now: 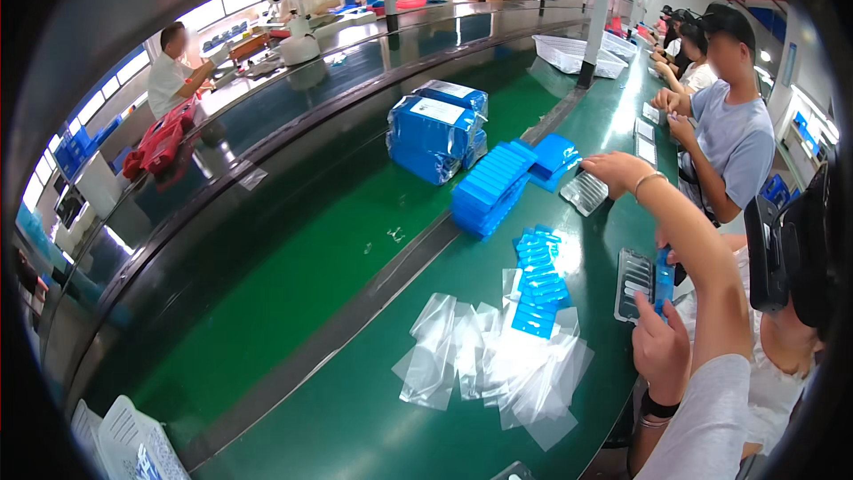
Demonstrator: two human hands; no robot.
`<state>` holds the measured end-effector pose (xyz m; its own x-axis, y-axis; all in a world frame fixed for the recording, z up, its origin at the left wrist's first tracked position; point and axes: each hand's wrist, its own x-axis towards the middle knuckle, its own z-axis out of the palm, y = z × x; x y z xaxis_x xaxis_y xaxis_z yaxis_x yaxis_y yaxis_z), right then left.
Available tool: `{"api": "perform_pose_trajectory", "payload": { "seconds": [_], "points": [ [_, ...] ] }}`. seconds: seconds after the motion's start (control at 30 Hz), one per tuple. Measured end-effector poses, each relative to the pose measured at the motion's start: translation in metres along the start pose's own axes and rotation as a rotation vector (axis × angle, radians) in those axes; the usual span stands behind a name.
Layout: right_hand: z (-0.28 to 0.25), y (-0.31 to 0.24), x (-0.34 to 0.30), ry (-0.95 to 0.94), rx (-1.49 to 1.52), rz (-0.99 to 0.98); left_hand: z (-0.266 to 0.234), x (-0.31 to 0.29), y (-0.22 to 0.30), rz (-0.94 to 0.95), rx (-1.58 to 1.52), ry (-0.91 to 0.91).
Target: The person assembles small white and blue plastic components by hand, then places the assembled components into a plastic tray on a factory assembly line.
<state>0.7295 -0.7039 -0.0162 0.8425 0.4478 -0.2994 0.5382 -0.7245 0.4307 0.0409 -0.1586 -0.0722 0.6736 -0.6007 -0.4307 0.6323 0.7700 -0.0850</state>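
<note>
My right hand [615,172], wearing a bracelet, reaches forward with its fingers closed over the near edge of a clear ribbed plastic tray [584,195]. Closer in, my left hand [661,345], with a dark wristband, pinches the lower end of another ribbed tray [630,277]. A narrow blue strip [664,281] lies along that tray's right side. A co-worker's hand [667,251] touches the strip's upper end, partly hidden behind my right forearm. Left of the trays, small blue packets [540,274] lie overlapped above a spread of clear plastic bags [480,351].
A stack of blue packs [490,188] and wrapped blue bundles [435,132] stand on the green table [373,391]. White baskets [582,55] sit farther off. A co-worker with a black headset [786,253] sits close at right; another [733,116] works beyond.
</note>
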Motion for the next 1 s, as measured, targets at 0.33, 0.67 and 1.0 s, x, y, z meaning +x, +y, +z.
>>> {"api": "perform_pose_trajectory", "payload": {
  "seconds": [0.33, 0.67, 1.0],
  "points": [
    [-0.132, -0.122, -0.043, 0.103, 0.032, -0.160, 0.039, 0.013, -0.008, 0.026, 0.294, 0.149],
    [-0.191, -0.297, -0.107, 0.321, 0.357, -0.524, 0.028, -0.007, -0.034, 0.353, 0.509, 0.247],
    [-0.217, -0.435, -0.214, 0.521, 0.596, -0.712, 0.045, -0.023, -0.056, 0.595, 0.723, 0.421]
  ]
}}
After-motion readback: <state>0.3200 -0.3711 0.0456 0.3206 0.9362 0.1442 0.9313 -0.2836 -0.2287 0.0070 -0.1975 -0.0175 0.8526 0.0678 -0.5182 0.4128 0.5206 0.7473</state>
